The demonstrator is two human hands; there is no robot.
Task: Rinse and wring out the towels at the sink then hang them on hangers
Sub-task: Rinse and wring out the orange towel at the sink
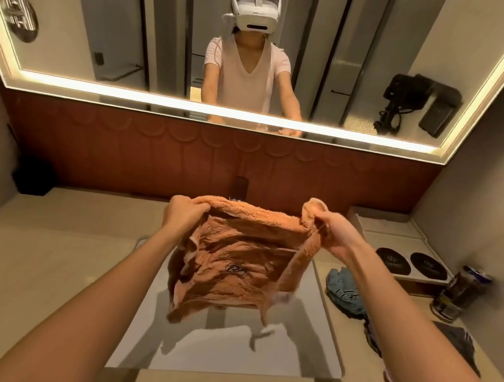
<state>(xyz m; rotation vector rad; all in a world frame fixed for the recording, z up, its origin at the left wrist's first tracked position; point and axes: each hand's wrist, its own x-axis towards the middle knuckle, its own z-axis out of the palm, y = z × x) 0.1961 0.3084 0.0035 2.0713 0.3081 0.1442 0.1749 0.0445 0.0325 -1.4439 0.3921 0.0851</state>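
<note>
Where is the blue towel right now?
Head view: the blue towel lies crumpled on the counter just right of the sink, in front of two black discs, left of the can.

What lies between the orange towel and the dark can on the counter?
A crumpled blue towel on the beige counter, shown in the head view.

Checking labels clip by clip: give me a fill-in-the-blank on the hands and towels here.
The left hand and right hand hold the orange towel spread above the ____.
They grip its ____ edge.
The blue towel lies crumpled on the counter at the person's ____.
Missing: sink; top; right.
</note>
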